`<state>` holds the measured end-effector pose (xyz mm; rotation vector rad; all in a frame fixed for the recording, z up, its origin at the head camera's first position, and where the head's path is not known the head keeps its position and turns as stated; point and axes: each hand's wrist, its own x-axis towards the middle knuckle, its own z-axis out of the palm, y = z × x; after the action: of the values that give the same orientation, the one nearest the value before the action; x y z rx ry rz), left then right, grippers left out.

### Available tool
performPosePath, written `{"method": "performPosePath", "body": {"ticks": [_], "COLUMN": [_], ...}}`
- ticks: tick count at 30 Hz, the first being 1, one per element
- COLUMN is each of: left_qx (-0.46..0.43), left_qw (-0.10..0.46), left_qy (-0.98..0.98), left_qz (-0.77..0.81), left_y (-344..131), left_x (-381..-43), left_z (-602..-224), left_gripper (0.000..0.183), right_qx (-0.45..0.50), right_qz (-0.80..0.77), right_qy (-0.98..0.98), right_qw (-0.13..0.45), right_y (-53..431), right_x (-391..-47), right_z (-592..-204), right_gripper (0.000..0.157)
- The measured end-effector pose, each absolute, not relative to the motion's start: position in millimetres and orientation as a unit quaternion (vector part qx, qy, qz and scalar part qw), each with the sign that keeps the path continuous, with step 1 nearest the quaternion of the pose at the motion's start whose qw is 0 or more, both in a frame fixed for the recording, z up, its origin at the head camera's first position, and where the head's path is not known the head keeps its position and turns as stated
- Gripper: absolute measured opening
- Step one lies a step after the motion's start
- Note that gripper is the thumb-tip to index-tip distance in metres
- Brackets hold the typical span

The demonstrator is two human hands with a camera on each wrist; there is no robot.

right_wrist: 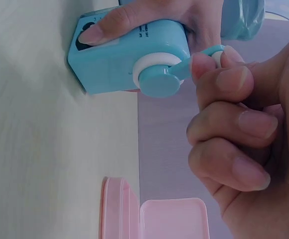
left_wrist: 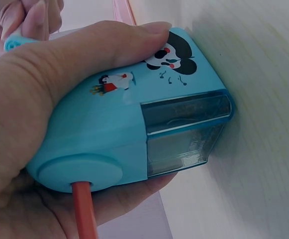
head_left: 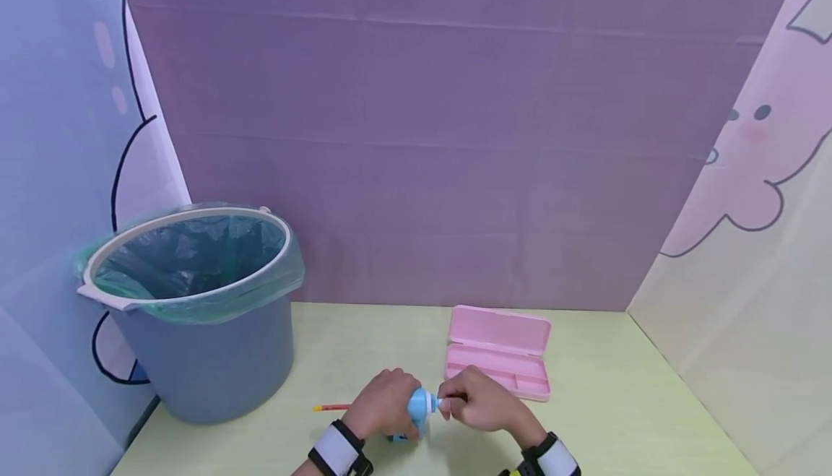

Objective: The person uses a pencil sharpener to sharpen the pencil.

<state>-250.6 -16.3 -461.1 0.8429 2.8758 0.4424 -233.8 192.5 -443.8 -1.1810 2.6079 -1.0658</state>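
Observation:
A light blue crank pencil sharpener [left_wrist: 114, 119] with cartoon prints and a clear shavings drawer [left_wrist: 186, 137] stands on the table. My left hand [head_left: 385, 405] grips its body, thumb across one side. From the sharpener's round opening sticks a red pencil [left_wrist: 84, 211], which in the head view points left with a yellow end. On the opposite side is the crank handle [right_wrist: 181, 68]; my right hand [head_left: 479, 400] pinches its knob between thumb and index finger, the other fingers curled. The pencil's tip is hidden inside the sharpener.
Behind my right hand lies an opened pink pencil case [head_left: 499, 349], its lid leaning back. A large grey-blue bin [head_left: 221, 360] with a green liner stands at the left. A purple backdrop [head_left: 416, 136] rises along the table's far edge.

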Motion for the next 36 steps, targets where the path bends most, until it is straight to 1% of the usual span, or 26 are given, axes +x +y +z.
{"method": "performPosePath", "body": {"ticks": [10,14,17,22,24,30,36], "left_qx": [0.276,0.278,0.282,0.279,0.277,0.274,0.281], "left_qw": [0.059,0.049,0.043,0.050,0.051,0.052,0.048], "left_qy": [0.948,0.949,0.948,0.949,0.949,0.950,0.949], "left_qz": [0.146,0.142,0.138,0.138,0.139,0.139,0.135], "left_y": [-17,-17,-17,-16,-16,-17,-18], "left_x": [-249,-248,-248,-249,-248,-248,-248], "left_z": [-459,-459,-459,-460,-460,-458,-458], "left_gripper": [0.042,0.042,0.043,0.044,0.044,0.043,0.042], "right_qx": [-0.354,-0.350,-0.351,-0.351,-0.348,-0.332,-0.354], "right_qz": [-0.347,-0.347,-0.350,-0.332,-0.325,-0.324,-0.287], "right_qy": [0.868,0.870,0.869,0.875,0.879,0.886,0.890], "right_qw": [0.029,0.022,0.008,-0.026,-0.031,-0.010,-0.004], "right_y": [189,188,187,185,184,182,179], "right_x": [-250,-257,-261,-271,-275,-283,-283], "right_z": [-442,-444,-446,-454,-458,-472,-488], "right_gripper": [0.027,0.027,0.026,0.025,0.026,0.024,0.022]}}
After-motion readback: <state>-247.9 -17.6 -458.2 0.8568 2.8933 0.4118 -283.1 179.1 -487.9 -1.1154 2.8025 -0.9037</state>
